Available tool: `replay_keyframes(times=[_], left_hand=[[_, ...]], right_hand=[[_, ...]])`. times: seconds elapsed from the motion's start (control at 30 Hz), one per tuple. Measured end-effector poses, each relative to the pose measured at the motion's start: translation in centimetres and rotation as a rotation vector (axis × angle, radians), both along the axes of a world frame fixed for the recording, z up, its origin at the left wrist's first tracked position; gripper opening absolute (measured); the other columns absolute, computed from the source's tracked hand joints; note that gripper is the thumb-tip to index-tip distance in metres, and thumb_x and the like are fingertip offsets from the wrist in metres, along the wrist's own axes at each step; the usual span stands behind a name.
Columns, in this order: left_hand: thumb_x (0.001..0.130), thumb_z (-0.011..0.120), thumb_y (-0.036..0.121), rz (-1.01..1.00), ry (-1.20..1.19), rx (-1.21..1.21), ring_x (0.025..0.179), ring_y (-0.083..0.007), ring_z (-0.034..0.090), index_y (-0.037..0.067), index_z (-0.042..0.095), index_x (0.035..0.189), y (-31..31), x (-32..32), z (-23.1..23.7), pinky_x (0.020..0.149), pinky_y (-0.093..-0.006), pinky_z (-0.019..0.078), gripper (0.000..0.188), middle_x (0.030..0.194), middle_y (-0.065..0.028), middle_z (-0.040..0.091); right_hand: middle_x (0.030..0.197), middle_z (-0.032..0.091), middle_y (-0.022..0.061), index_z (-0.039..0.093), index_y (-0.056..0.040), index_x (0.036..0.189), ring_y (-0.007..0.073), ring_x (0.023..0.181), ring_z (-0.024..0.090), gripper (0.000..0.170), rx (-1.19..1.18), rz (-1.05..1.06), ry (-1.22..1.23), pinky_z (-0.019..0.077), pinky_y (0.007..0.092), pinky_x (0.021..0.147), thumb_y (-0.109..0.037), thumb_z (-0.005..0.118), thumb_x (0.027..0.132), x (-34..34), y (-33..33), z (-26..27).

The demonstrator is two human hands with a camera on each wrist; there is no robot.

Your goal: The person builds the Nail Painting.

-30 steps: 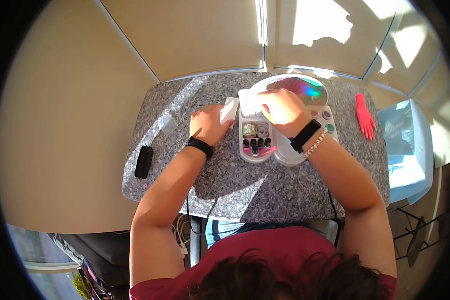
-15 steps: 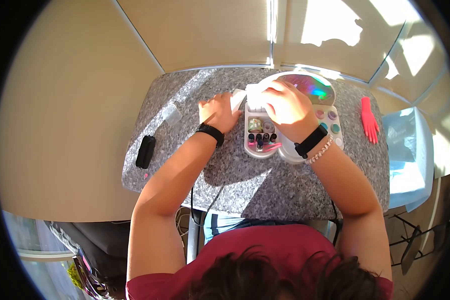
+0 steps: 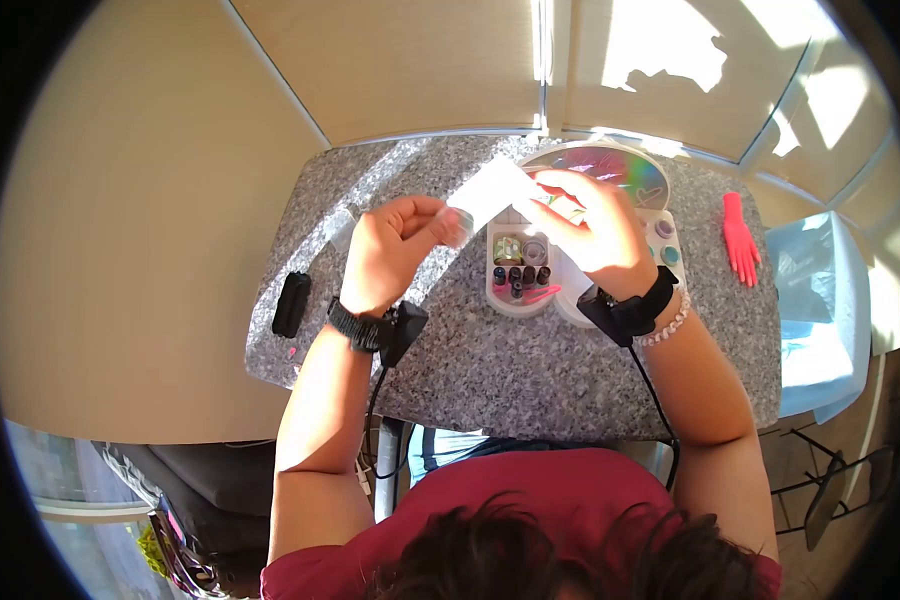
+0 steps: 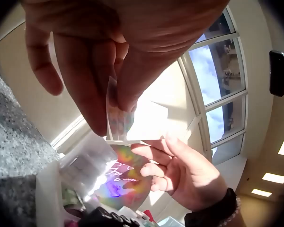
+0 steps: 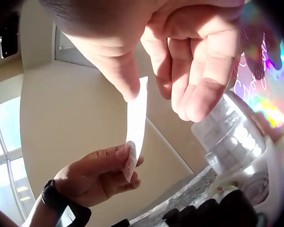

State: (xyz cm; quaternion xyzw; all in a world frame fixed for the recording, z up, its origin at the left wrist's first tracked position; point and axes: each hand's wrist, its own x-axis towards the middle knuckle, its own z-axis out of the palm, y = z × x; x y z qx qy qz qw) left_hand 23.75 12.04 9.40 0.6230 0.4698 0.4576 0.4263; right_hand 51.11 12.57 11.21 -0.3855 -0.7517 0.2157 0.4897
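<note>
Both hands hold a bright white card (image 3: 492, 192) raised above the table's far side. My left hand (image 3: 395, 245) pinches its left end between thumb and fingers, where a thin clear, patterned piece (image 4: 118, 113) shows in the left wrist view. At the other end, my right hand (image 3: 605, 235) grips the card between thumb and index finger, the other fingers loosely bent. Beneath and beside the right hand lies an open white case (image 3: 498, 301) with small dark-capped bottles (image 3: 515, 277), a pink tool and round colour pots. Its raised lid has a shiny iridescent panel (image 3: 625, 170).
A black pouch (image 3: 291, 305) lies at the table's left, with a clear plastic piece (image 3: 341, 228) beyond it. On the right lies a pink hand model (image 3: 739, 240). A light-blue lined bin (image 3: 820, 310) stands beside the table. Cables hang from both wrists.
My left hand has lifted from the table and turned, bringing up its end of the white card. The right hand has rotated and shifted slightly right, uncovering more of the lid.
</note>
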Motion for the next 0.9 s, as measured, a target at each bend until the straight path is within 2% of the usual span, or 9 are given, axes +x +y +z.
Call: replay_keyframes(times=[0.1, 0.2, 0.27, 0.3, 0.37, 0.6, 0.7, 0.8, 0.9], left_hand=[[0.101, 0.08, 0.013, -0.131, 0.012, -0.119, 0.093, -0.0138, 0.077, -0.008, 0.074, 0.12, -2.6, 0.0, 1.6, 0.084, -0.0261, 0.0595, 0.029, 0.102, -0.0116, 0.081], [0.097, 0.085, 0.039, -0.048, 0.163, -0.15, 0.115, -0.0205, 0.074, 0.001, 0.075, 0.13, 2.6, -5.8, -0.7, 0.098, -0.0372, 0.058, 0.051, 0.114, -0.0105, 0.081], [0.089, 0.088, 0.051, 0.196, 0.593, -0.028, 0.133, -0.0273, 0.066, 0.005, 0.071, 0.139, 5.6, -11.1, -2.3, 0.111, -0.0452, 0.052, 0.07, 0.137, -0.0139, 0.074], [0.089, 0.088, 0.051, 0.206, 0.593, -0.025, 0.133, -0.0273, 0.066, 0.005, 0.071, 0.139, 6.8, -13.9, -3.1, 0.111, -0.0452, 0.052, 0.07, 0.137, -0.0139, 0.074], [0.086, 0.088, 0.051, 0.215, 1.175, 0.073, 0.143, -0.033, 0.058, 0.008, 0.066, 0.146, 8.0, -17.6, -4.5, 0.119, -0.0477, 0.0462, 0.077, 0.155, -0.017, 0.062], [0.091, 0.084, 0.044, 0.091, 1.169, 0.017, 0.139, -0.0386, 0.059, 0.007, 0.064, 0.146, 7.1, -16.9, -5.5, 0.118, -0.0485, 0.0467, 0.069, 0.148, -0.0217, 0.065], [0.096, 0.078, 0.04, 0.082, 1.3, 0.075, 0.125, -0.0417, 0.067, 0.006, 0.066, 0.142, 6.7, -15.3, -5.0, 0.11, -0.0501, 0.0513, 0.059, 0.134, -0.0219, 0.072], [0.101, 0.071, 0.036, 0.16, 1.438, 0.009, 0.109, -0.0459, 0.071, 0.004, 0.068, 0.135, 6.5, -13.0, -3.4, 0.101, -0.0531, 0.0552, 0.047, 0.12, -0.0206, 0.077], [0.105, 0.064, 0.026, 0.345, 1.246, 0.247, 0.098, -0.0392, 0.078, 0.011, 0.07, 0.126, 5.7, -10.8, -1.3, 0.09, -0.0485, 0.0618, 0.027, 0.107, -0.0158, 0.08]], right_hand=[[0.093, 0.078, 0.0105, 0.075, 0.0051, 0.111, 0.0119, 0.083, 0.072, 0.022, -0.348, 0.166, 0.173, 0.056, 0.0279, 0.072, -0.013, 0.079, 0.098, 0.0, 0.3, -0.8], [0.092, 0.077, 0.0099, 0.074, 0.0054, 0.111, 0.01, 0.081, 0.07, 0.022, -0.129, 0.052, 0.102, 0.0551, 0.0256, 0.073, -0.012, 0.08, 0.098, 0.8, -0.7, -0.9], [0.091, 0.077, 0.0068, 0.075, 0.0044, 0.11, 0.0076, 0.082, 0.069, 0.021, -0.219, 0.041, 0.128, 0.0546, 0.0241, 0.073, -0.011, 0.081, 0.097, 1.4, -2.3, -0.6], [0.091, 0.076, 0.0052, 0.076, 0.0037, 0.11, 0.0069, 0.082, 0.068, 0.021, -0.282, -0.012, 0.184, 0.0541, 0.0234, 0.072, -0.011, 0.081, 0.097, 1.7, -3.0, -0.3], [0.09, 0.074, 0.0016, 0.076, 0.0017, 0.109, 0.0053, 0.079, 0.065, 0.02, -0.324, -0.053, 0.273, 0.0524, 0.0222, 0.07, -0.013, 0.082, 0.097, 2.6, -4.4, -0.6], [0.081, 0.071, 0.0002, 0.076, 0.0035, 0.113, 0.0044, 0.072, 0.063, 0.025, -0.379, -0.174, 0.272, 0.0484, 0.0209, 0.065, -0.016, 0.082, 0.098, 4.6, -5.9, -1.5], [0.08, 0.071, 0.0002, 0.075, 0.0048, 0.113, 0.0045, 0.072, 0.063, 0.026, -0.362, -0.169, 0.301, 0.0487, 0.0213, 0.065, -0.016, 0.083, 0.098, 5.2, -5.9, -2.0], [0.08, 0.071, 0.0002, 0.075, 0.0046, 0.114, 0.0047, 0.072, 0.063, 0.026, -0.369, -0.181, 0.335, 0.0493, 0.0217, 0.066, -0.014, 0.083, 0.098, 5.4, -6.0, -2.1], [0.08, 0.07, 0.0, 0.076, 0.0036, 0.116, 0.0047, 0.072, 0.064, 0.026, -0.345, -0.216, 0.351, 0.0497, 0.0218, 0.066, -0.014, 0.083, 0.098, 5.4, -6.2, -1.7]])
